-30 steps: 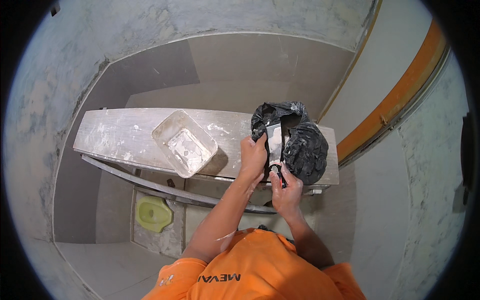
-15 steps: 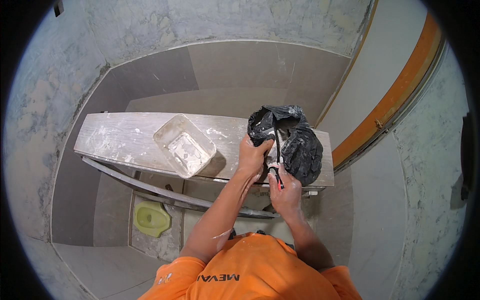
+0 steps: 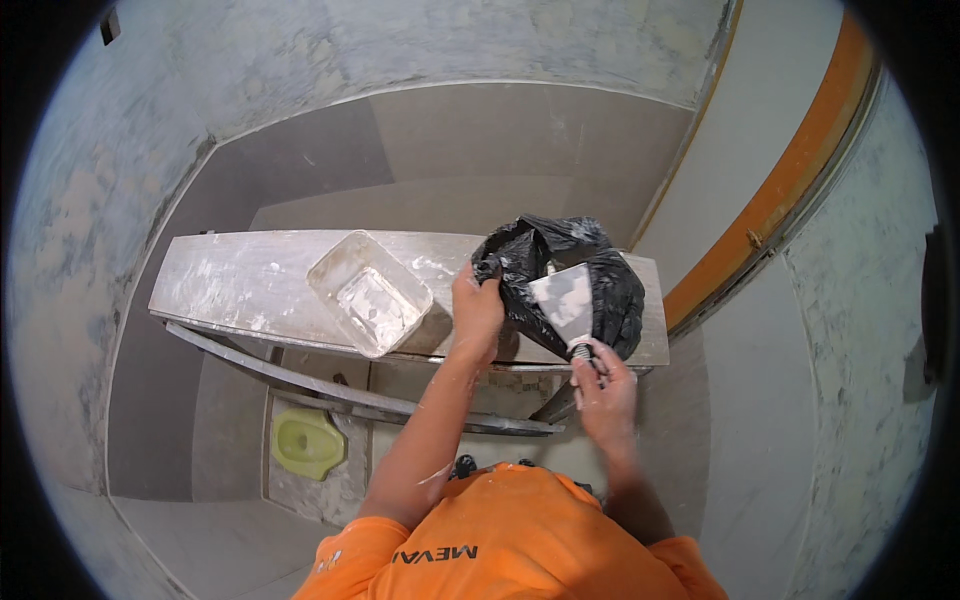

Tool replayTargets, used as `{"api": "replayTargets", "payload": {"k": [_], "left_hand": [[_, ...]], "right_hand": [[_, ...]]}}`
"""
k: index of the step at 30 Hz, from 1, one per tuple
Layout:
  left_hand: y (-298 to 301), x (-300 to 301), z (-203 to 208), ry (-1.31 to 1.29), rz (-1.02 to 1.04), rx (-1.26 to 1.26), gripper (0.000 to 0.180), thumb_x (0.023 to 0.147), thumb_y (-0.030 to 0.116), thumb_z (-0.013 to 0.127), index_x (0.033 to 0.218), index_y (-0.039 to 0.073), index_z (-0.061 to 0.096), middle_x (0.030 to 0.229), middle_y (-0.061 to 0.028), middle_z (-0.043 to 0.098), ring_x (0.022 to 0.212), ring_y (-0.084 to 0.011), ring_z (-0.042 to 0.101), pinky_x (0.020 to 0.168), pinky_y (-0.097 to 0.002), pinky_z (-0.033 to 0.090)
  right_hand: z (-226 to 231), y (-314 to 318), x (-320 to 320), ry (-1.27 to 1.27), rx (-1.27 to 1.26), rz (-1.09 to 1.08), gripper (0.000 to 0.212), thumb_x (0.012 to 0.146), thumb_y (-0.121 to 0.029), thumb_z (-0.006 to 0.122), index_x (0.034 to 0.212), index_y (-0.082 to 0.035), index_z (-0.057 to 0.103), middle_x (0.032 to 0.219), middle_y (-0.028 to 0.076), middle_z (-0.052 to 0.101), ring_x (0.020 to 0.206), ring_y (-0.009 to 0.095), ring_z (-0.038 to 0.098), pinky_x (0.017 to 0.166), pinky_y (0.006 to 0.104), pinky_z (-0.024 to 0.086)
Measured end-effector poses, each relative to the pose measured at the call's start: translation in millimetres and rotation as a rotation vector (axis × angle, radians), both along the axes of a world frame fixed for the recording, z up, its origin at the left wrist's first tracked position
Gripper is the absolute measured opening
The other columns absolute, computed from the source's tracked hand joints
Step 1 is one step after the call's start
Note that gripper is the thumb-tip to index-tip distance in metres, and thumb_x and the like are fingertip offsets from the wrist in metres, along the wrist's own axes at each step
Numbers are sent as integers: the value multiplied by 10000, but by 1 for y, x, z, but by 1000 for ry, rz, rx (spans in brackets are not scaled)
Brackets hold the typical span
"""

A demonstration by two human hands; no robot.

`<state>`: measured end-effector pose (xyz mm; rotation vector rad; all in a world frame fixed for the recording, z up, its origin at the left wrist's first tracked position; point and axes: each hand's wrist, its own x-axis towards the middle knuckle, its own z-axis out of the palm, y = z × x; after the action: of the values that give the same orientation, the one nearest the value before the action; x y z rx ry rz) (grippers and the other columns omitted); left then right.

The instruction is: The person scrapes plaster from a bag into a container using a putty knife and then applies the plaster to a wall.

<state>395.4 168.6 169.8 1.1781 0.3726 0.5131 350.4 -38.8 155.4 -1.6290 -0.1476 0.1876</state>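
A crumpled black plastic bag stands on the right part of a long plank-topped bench. My left hand grips the bag's left rim, fingers closed on the plastic. In my right hand is a putty knife, held by its handle. Its wide blade carries white paste and lies over the near side of the bag's mouth. What the bag holds is mostly hidden by its folds and the blade. Left of the bag, a translucent rectangular plastic tub has white paste smeared over its bottom.
White smears mark the bench top. Below its near edge runs a curved metal rail. A yellow-green squat toilet sits in the floor at lower left. Tiled, patchily plastered walls enclose the space; an orange-edged door frame stands at right.
The putty knife has turned from edge-on to showing its blade's flat face, and my right hand has moved slightly right and nearer me. My left hand has shifted left, pulling the bag's rim outward.
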Motion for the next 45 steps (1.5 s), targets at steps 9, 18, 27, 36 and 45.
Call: {"api": "replayTargets", "payload": {"k": [9,18,27,36,45], "left_hand": [[-6,-15,19,-5,-157,43,307,922,172,702,1142,-37,656,1019,-64,690,916,-144,615,847,-289,477],[-13,2,18,137,-311,310,440,916,318,697,1173,-37,650,1234,-189,638,1057,-257,615,966,-371,450],[-3,26,-9,37,-214,-38,445,1024,293,536,1298,-56,567,1228,-127,640,1123,-219,575,1008,-336,425],[7,29,-15,74,-397,-471,488,1074,361,383,1412,33,508,1386,-82,588,1254,-221,547,1123,-355,370],[-3,31,-17,92,-473,-428,554,1070,408,390,1493,53,421,1467,-99,537,1343,-221,501,1155,-387,356]], "right_hand": [[71,-46,23,-506,-694,-324,356,913,-132,673,1247,-11,649,1104,253,696,1037,452,656,898,478,513],[120,-40,41,-455,-785,42,282,905,-152,677,1154,-22,651,888,215,686,874,403,663,810,438,510],[93,-52,58,-375,-726,142,368,892,-181,702,1207,8,686,964,198,733,937,276,707,886,363,515],[55,-35,49,-278,-702,100,397,877,-216,714,1196,20,705,1137,289,686,1115,408,660,986,420,503],[47,-33,53,-260,-579,91,408,856,-190,728,1206,18,702,1161,280,688,1124,394,666,991,407,503]]}}
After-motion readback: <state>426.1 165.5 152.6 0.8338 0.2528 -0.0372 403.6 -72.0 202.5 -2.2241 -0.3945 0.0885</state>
